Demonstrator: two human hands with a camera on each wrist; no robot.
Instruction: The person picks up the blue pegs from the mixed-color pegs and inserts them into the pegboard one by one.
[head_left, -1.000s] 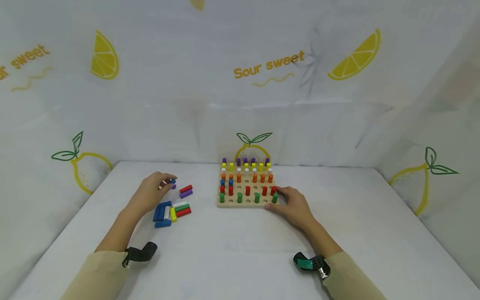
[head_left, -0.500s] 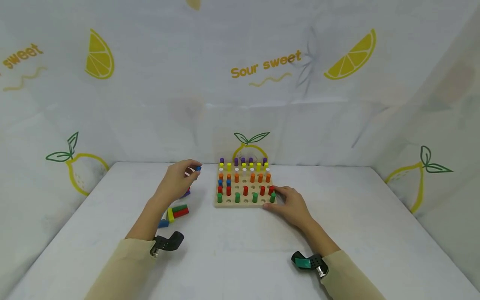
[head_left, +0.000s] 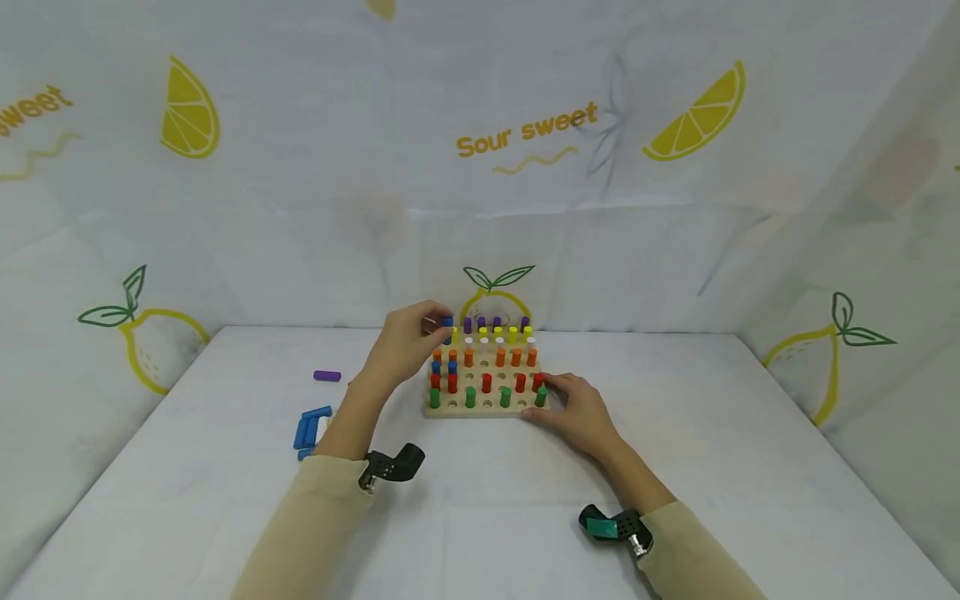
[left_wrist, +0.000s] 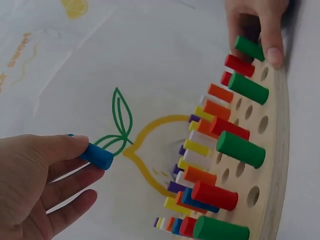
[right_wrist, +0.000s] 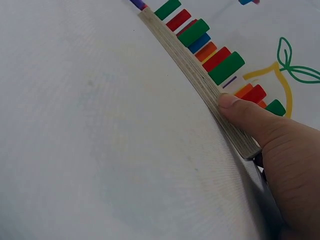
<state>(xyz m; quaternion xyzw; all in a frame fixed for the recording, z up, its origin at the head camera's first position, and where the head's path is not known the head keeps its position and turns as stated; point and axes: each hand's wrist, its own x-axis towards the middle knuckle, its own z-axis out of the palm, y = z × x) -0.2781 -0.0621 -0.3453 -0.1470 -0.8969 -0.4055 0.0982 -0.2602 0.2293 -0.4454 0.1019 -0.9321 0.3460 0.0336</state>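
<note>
My left hand [head_left: 405, 343] pinches a blue peg [left_wrist: 99, 156] between thumb and forefinger, its other fingers loosely bent. In the head view that hand is over the far left of the wooden pegboard [head_left: 495, 411] and covers part of its back rows. Colored pegs stand upright in rows: green ones [head_left: 470, 397] at the front, then red, blue, orange, white, yellow and purple behind. At the board's front right corner, my right hand [head_left: 579, 414] grips the board, with the thumb [right_wrist: 229, 101] on the front edge and the fingers behind by the green and red pegs.
On the white table left of the board lie a purple peg [head_left: 327, 376], several blue pegs [head_left: 311, 431] and a white peg [head_left: 322, 427]. My left forearm hides other loose pegs. A white printed cloth [head_left: 330, 250] rises behind the table.
My left hand has carried the blue peg from the loose pegs on the left, rightward and away from me, to the back left of the board. The right hand keeps its grip.
</note>
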